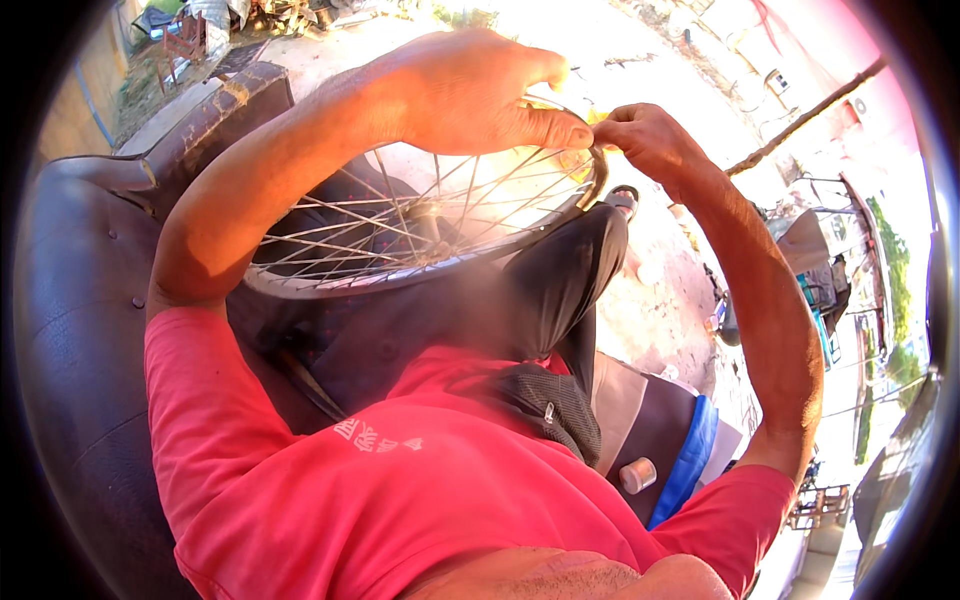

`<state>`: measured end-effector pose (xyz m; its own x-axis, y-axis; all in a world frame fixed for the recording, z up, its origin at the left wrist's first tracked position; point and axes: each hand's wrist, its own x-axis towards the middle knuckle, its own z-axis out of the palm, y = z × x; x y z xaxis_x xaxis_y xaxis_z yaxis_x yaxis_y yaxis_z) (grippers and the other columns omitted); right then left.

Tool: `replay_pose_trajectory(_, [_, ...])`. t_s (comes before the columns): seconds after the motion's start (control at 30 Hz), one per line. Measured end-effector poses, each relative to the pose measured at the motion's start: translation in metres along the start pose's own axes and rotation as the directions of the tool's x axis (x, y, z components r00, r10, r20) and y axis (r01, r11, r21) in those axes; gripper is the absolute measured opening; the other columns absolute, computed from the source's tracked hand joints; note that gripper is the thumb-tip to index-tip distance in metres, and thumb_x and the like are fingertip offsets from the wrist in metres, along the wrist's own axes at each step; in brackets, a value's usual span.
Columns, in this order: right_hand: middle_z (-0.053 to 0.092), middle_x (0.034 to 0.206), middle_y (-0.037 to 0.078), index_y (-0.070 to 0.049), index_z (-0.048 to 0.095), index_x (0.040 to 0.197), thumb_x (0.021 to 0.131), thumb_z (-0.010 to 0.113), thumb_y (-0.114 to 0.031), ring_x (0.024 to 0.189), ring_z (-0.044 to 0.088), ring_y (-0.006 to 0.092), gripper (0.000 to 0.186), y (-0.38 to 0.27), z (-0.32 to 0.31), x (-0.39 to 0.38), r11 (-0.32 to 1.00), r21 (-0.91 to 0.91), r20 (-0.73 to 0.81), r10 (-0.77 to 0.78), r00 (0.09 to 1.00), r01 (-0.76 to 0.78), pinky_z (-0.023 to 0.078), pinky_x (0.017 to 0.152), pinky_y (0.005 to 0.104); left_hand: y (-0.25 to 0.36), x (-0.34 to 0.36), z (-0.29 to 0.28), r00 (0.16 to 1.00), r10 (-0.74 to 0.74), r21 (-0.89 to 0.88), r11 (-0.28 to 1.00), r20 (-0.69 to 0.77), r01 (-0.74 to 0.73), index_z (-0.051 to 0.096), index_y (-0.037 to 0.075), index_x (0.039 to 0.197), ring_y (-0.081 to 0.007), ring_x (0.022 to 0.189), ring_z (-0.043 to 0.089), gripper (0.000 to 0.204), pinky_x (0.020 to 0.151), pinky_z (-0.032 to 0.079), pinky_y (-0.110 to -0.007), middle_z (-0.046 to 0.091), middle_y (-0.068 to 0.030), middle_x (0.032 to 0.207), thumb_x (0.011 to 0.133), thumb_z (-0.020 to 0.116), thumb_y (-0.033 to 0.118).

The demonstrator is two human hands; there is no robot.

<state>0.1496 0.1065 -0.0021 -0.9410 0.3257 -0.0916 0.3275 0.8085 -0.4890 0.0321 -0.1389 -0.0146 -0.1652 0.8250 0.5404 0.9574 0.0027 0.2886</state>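
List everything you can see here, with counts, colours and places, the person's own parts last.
Spoked wheel: one, silvery, over the lap
Band on the wheel's edge: one visible, dark, near the right hand
Padded seat: one, dark brown, at left
Small round container: one, pale, lower right
Strip: one, blue, beside the container
Pole: one, brown, upper right
Background clutter: uncountable, mixed colours, far and right
Shirt: one, red, on the torso
Trousers: one pair, dark, under the wheel
Hands: two, bare; left and right at the wheel's edge
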Motion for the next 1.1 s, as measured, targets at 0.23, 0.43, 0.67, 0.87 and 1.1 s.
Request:
replay_pose_trajectory(0.23, [0.07, 0.098, 0.009, 0.001, 0.073, 0.106, 0.088, 0.069, -0.032, 0.095, 0.061, 0.0193, 0.038, -0.002, 0.001, -0.007, 0.991, 0.136, 0.032, -0.018, 0.999, 0.013, 0.045, 0.087, 0.0356, 0.007, -0.001, -0.009, 0.99, -0.045, 0.081, 0.996, 0.135, 0.034, 0.068, 0.008, 0.11, -0.037, 0.089, 0.067, 0.047, 0.077, 0.051, -0.044, 0.069, -0.0174, 0.092, 0.09, 0.07, 0.05])
replay_pose_trajectory(0.43, [0.071, 0.1, 0.01, 0.0, 0.073, 0.108, 0.088, 0.069, -0.035, 0.096, 0.061, 0.0188, 0.04, 0.022, -0.007, 0.007, 0.972, 0.07, 0.107, -0.229, 0.967, 0.223, 0.044, 0.086, 0.0359, 0.01, 0.001, -0.01, 0.98, -0.053, 0.118, 0.993, 0.194, 0.031, 0.068, 0.008, 0.11, -0.0384, 0.092, 0.064, 0.044, 0.08, 0.049, -0.046, 0.067, -0.0174, 0.097, 0.088, 0.073, 0.046])
replay_pose_trajectory(0.67, [0.072, 0.102, 0.011, 0.003, 0.072, 0.109, 0.088, 0.07, -0.033, 0.097, 0.062, 0.0221, 0.042, -0.003, 0.004, -0.006, 0.995, -0.024, 0.016, -0.099, 0.995, 0.1, 0.046, 0.088, 0.0386, 0.009, -0.001, -0.009, 0.976, -0.067, 0.125, 0.991, 0.208, 0.041, 0.067, 0.008, 0.111, -0.0376, 0.092, 0.063, 0.043, 0.079, 0.048, -0.045, 0.065, -0.0163, 0.097, 0.086, 0.075, 0.042])
replay_pose_trajectory(0.87, [0.071, 0.099, 0.011, 0.002, 0.075, 0.105, 0.087, 0.071, -0.035, 0.093, 0.062, 0.0218, 0.041, 0.023, -0.002, 0.005, 0.971, 0.055, 0.043, -0.234, 0.971, 0.231, 0.046, 0.086, 0.0364, 0.006, -0.002, -0.007, 0.99, 0.072, 0.071, 0.994, 0.124, -0.082, 0.066, 0.002, 0.1, -0.0402, 0.092, 0.065, 0.052, 0.078, 0.05, -0.048, 0.067, -0.0206, 0.095, 0.087, 0.071, 0.052])
replay_pose_trajectory(1.1, [0.068, 0.092, 0.008, 0.002, 0.074, 0.097, 0.087, 0.069, -0.034, 0.09, 0.058, 0.0193, 0.037, -0.005, 0.008, -0.007, 0.996, 0.048, -0.047, 0.074, 0.996, -0.072, 0.045, 0.084, 0.0343, 0.002, -0.003, -0.004, 0.988, 0.076, 0.1, 0.991, 0.137, -0.09, 0.066, 0.007, 0.109, -0.0358, 0.09, 0.062, 0.041, 0.076, 0.048, -0.045, 0.064, -0.0146, 0.093, 0.086, 0.075, 0.039])
